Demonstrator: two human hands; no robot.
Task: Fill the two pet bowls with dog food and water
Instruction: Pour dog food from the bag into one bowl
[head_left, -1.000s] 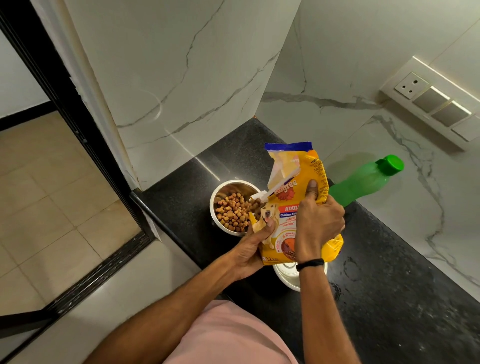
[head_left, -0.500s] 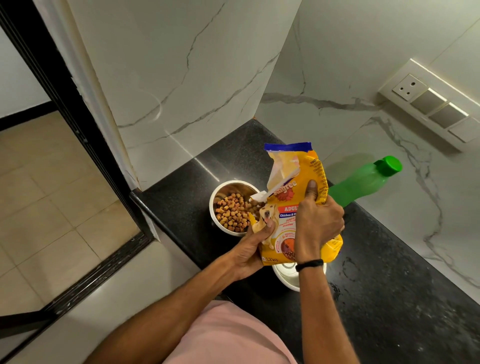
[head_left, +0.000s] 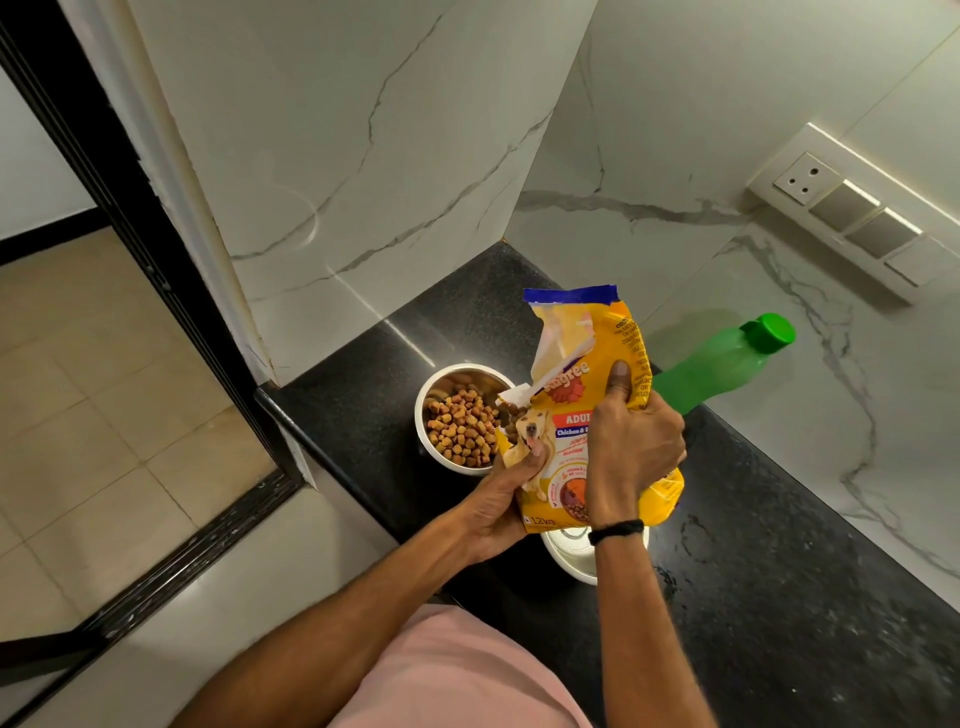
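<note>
A yellow dog food bag (head_left: 582, 364) with a torn blue top is held over the black counter, its open corner beside a steel bowl (head_left: 431, 447) that holds brown kibble (head_left: 462, 426). My left hand (head_left: 498, 504) grips the bag's lower left corner. My right hand (head_left: 634, 436) clasps the bag's front, thumb pointing up. A second steel bowl (head_left: 571, 558) sits under the bag, mostly hidden. A green water bottle (head_left: 722, 364) with a green cap stands behind the bag, near the wall.
The black granite counter (head_left: 779, 597) runs to the right and ends in a corner of white marble walls (head_left: 363, 156). A switch panel (head_left: 852, 213) is on the right wall. The counter's left edge drops to a tiled floor (head_left: 104, 389).
The bag and both hands have stayed almost still. Kibble lies at the bag's torn corner next to the bowl.
</note>
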